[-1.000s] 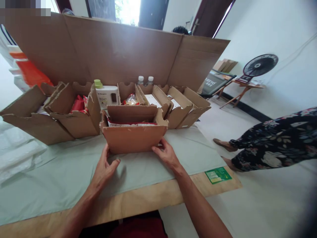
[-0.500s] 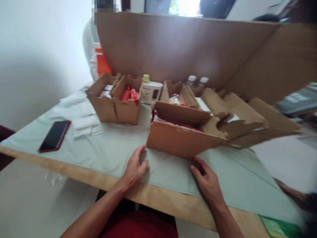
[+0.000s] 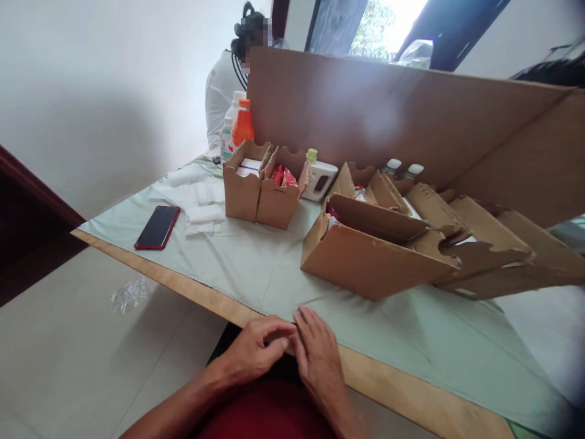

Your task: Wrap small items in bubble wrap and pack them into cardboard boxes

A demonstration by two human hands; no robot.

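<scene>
At the table's near edge, my left hand rests with fingers curved and thumb apart, holding nothing. My right hand lies beside it, fingers stretched out over the cloth; the two meet or nearly meet at the fingertips. Beyond them stands a long cardboard box, open at the top, with something dark red partly visible inside. Neither hand touches it. Further back to the left, two small cardboard bins stand side by side, one with white boxes, the other with red packets.
A phone and white folded packets lie on the left. Behind are an orange bottle, a white jug and a tall cardboard panel. More cardboard bins stand right. A person is behind the table.
Both hands have left the area by the long box and come together at the table's near edge, my right hand moving left. The camera view has shifted left.
</scene>
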